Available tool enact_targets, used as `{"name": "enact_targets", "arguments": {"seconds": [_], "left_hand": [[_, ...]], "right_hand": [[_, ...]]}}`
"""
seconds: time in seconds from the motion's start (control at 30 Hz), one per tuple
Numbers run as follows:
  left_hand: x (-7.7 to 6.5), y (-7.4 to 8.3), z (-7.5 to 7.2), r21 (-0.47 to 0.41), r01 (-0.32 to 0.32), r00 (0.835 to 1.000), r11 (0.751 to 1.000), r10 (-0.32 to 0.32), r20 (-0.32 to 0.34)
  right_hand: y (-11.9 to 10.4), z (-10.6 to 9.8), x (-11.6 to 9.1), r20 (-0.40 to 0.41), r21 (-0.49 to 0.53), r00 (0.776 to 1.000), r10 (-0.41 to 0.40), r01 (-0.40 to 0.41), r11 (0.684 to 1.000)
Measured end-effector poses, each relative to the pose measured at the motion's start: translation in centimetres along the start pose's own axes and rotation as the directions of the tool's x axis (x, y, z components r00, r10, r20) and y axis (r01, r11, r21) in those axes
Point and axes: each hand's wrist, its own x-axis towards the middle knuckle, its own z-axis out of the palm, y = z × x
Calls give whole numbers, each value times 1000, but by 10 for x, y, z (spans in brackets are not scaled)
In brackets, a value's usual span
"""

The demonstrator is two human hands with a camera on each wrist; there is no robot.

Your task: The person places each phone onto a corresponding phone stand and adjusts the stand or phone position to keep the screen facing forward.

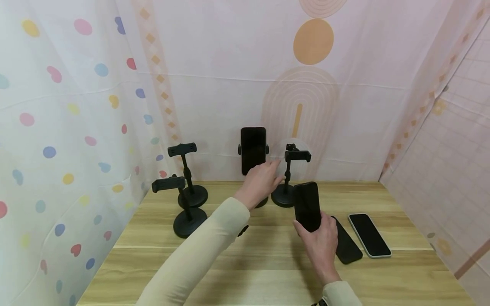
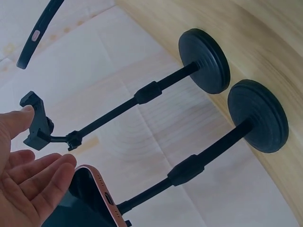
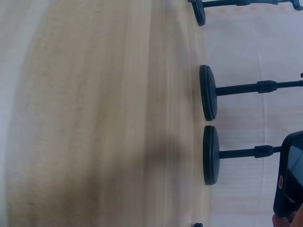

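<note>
My left hand (image 1: 262,182) reaches out with its fingers extended, overlapping the bottom of a phone (image 1: 253,146) clamped upright in a black phone stand. In the left wrist view, my thumb lies at the empty clamp (image 2: 38,120) of the right-hand phone stand (image 1: 284,195); whether it touches is unclear. The mounted phone's pink edge (image 2: 102,191) shows below those fingers. My right hand (image 1: 323,244) grips a black phone (image 1: 307,204) by its lower part, upright above the table, to the right of that stand.
Two black phone stands with empty clamps, one behind (image 1: 195,195) and one in front (image 1: 190,223), stand at left. A dark phone (image 1: 347,244) and a pale-edged phone (image 1: 369,236) lie at right. My left forearm hides part of a small black object (image 1: 243,230). Patterned curtains (image 1: 214,102) enclose the table.
</note>
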Motion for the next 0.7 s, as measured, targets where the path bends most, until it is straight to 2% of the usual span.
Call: {"name": "enact_targets", "arguments": {"seconds": [0.23, 0.43, 0.7], "left_hand": [[11, 2, -2, -11, -19, 1000, 1000, 19, -18], [18, 6, -5, -22, -22, 1000, 1000, 22, -8], [25, 11, -4, 98, -80, 996, 992, 83, -22]], "right_hand": [[-5, -1, 6, 5, 14, 1000, 8, -8, 1000], [-9, -2, 10, 16, 27, 1000, 10, -10, 1000], [-14, -4, 16, 7, 42, 1000, -7, 7, 999]]}}
